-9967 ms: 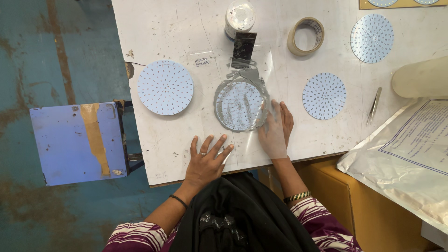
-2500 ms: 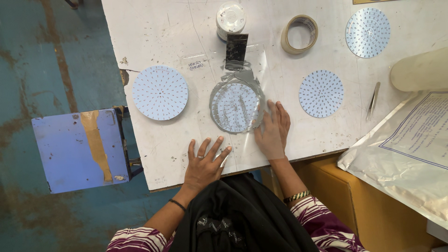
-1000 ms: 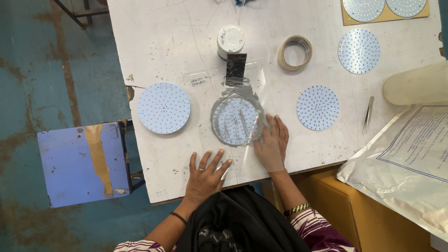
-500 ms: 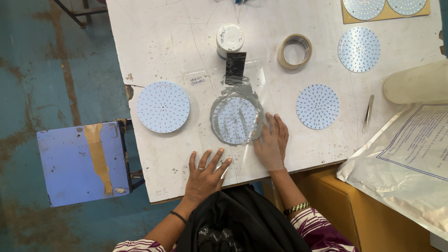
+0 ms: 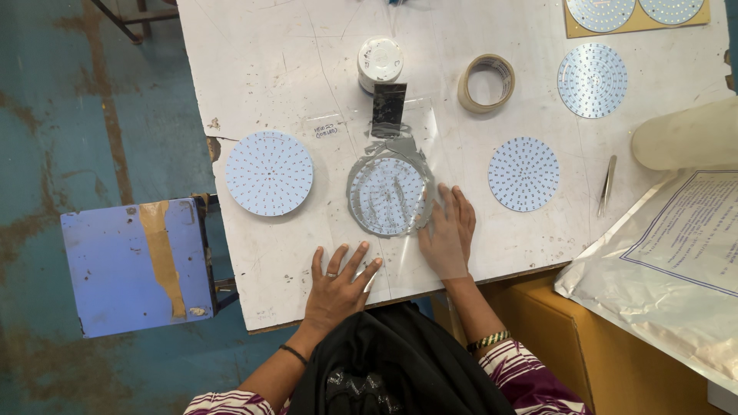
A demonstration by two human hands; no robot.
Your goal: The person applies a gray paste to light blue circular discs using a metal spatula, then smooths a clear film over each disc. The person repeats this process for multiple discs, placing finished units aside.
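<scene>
Closest to me, the person's left hand is lying flat near the table's front edge, fingers spread wide and gripping nothing, apparently pinning the near edge of a clear plastic sheet so it cannot slide. Just beside it, the right hand is pressing palm-down on that sheet, fingers close together and reaching to the rim of the grey-smeared round LED board lying under the film at the middle of the white worktable. A clean round LED board is waiting to the left, another to the right near metal tweezers. Farther off, a dark flat scraper is resting on the sheet, below a white jar and a tape roll.
</scene>
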